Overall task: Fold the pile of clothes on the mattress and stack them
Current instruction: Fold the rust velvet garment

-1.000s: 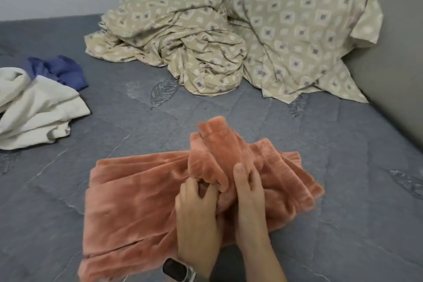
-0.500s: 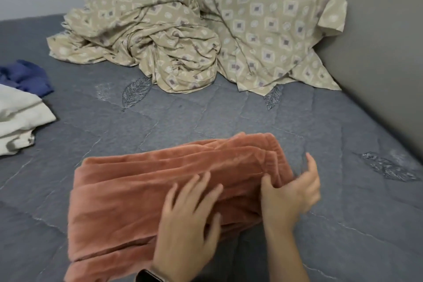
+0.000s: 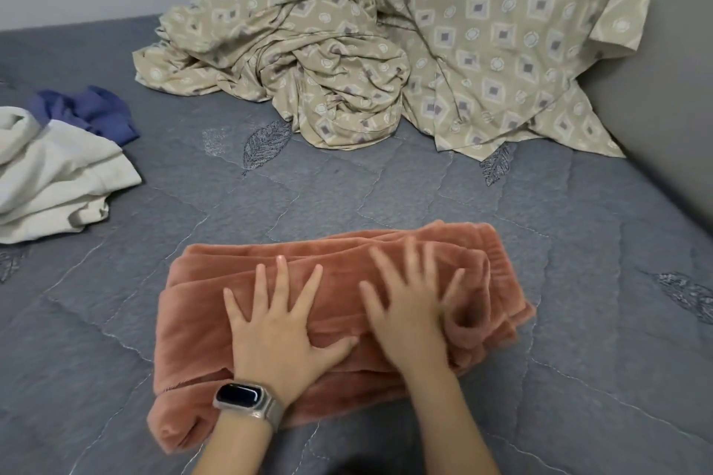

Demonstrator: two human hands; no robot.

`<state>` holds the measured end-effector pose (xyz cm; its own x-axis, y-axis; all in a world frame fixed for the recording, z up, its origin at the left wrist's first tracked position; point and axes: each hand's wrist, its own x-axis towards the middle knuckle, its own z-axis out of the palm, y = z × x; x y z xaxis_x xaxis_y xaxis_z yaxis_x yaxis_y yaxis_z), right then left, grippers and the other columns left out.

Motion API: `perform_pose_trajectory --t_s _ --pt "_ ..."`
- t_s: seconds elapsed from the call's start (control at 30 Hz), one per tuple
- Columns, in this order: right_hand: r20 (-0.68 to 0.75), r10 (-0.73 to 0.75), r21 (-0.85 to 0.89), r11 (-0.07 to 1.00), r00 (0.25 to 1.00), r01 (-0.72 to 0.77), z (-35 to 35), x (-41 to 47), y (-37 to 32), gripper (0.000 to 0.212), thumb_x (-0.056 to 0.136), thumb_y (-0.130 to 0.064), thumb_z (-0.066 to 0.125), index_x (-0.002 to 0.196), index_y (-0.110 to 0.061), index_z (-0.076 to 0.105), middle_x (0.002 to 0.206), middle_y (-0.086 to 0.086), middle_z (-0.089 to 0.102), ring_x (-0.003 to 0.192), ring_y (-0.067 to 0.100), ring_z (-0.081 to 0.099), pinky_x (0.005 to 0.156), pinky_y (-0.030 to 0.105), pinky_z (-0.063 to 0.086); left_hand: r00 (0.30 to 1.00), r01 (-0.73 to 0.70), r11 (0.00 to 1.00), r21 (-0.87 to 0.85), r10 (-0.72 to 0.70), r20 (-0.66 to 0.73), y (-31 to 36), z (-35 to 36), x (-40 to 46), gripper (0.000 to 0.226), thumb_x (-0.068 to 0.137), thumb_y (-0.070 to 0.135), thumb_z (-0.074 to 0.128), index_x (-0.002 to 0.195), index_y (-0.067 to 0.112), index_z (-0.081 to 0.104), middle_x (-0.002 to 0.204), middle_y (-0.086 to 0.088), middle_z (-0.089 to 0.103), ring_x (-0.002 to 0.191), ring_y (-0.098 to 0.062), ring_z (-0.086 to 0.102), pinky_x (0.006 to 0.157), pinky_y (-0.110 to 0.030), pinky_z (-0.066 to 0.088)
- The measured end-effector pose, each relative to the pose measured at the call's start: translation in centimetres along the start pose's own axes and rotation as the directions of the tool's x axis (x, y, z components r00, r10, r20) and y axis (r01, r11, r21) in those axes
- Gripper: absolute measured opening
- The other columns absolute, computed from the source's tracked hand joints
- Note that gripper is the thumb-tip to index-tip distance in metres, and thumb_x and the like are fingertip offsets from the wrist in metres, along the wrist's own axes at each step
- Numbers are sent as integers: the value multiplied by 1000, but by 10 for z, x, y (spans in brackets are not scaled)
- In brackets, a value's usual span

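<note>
A person's 2 bare hands are pressing flat on a folded terracotta fleece garment [image 3: 347, 305] lying on the near middle of a grey quilted mattress [image 3: 386, 197]. The left hand [image 3: 285, 332], wearing a smartwatch [image 3: 247, 399] at the wrist, is spreading straight fingers across the garment's left half, palm down, gripping nothing. The right hand [image 3: 413, 305], blurred, is lying just beside it on the right half, fingers also splayed and released, touching the cloth rather than pinching it. The garment's layered folds are showing along its far and right edges; its near left corner is drooping toward the camera. Bare mattress is lying open on every side of the garment, widest to the right as far as the grey wall [image 3: 663, 108]. At the left edge, a cream garment [image 3: 58, 181] is sitting crumpled, overlapping a blue garment [image 3: 92, 116] behind it, both well apart from the hands. At the far side, a beige diamond-print sheet [image 3: 308, 62] is bunching beside a matching pillow [image 3: 509, 42] leaning against the wall.
</note>
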<state>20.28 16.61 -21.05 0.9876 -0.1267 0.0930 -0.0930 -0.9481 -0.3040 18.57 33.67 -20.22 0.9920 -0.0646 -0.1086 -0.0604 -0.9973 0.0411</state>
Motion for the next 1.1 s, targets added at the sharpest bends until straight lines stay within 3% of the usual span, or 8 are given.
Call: perform_pose_trajectory --t_s 0.13,0.43,0.57,0.7,0.83,0.93,1.0,1.1 --pt "-96 259 -135 953 961 -271 -12 17 58 65 89 -67 22 146 -39 32 158 -2 27 148 21 10 112 59 -10 995 92 995 32 -90 -39 -22 2 4 107 62 98 14 147 35 29 154 -14 29 144 -34 22 111 -63 7" --pt "89 253 25 966 963 -256 -17 23 109 77 83 -75 10 151 -39 13 155 1 31 142 26 30 112 52 30 981 186 982 27 -183 -70 -46 9 3 80 82 73 21 144 26 40 149 -16 38 140 -35 31 109 -65 12" --pt "135 298 47 951 945 -307 -35 27 102 84 83 -72 41 151 -29 19 145 10 44 129 36 43 105 47 35 981 176 984 -21 -177 -75 -46 2 -4 73 84 69 21 143 31 41 149 -13 40 140 -32 32 110 -64 12" --pt "477 408 324 741 778 -588 -73 48 110 123 42 -68 83 142 -12 35 135 6 54 122 22 55 101 37 45 971 137 969 -205 -173 -168 -41 -12 -30 59 87 46 26 138 27 48 147 -8 43 139 -25 36 112 -57 18" --pt "607 304 268 792 734 -549 -109 46 99 71 33 -61 84 89 -19 74 90 0 76 77 9 71 73 27 58 953 0 880 -475 -143 -265 -27 -14 -59 51 81 25 33 116 19 68 124 -4 64 120 -24 58 109 -51 31" --pt "480 312 202 870 820 -450 -133 48 72 96 17 -78 78 89 -16 73 85 4 75 81 22 70 77 40 58 945 -64 749 -659 -166 -281 -26 -15 -62 44 85 24 38 116 18 68 120 6 65 119 -13 58 113 -32 29" --pt "373 315 126 915 873 -384 -155 44 27 100 31 -69 85 109 -12 60 106 13 69 99 32 64 82 42 52 936 -80 615 -784 -225 -271 -27 -22 -63 35 87 23 47 117 22 66 121 11 64 118 -3 56 109 -19 32" --pt "222 262 63 957 939 -282 -180 18 -48 96 46 -63 80 122 -22 39 116 14 61 110 39 56 86 45 46 955 -1 58 -998 -295 -18 -32 -34 -64 42 80 33 65 120 21 62 121 6 67 117 -10 60 101 -22 44"
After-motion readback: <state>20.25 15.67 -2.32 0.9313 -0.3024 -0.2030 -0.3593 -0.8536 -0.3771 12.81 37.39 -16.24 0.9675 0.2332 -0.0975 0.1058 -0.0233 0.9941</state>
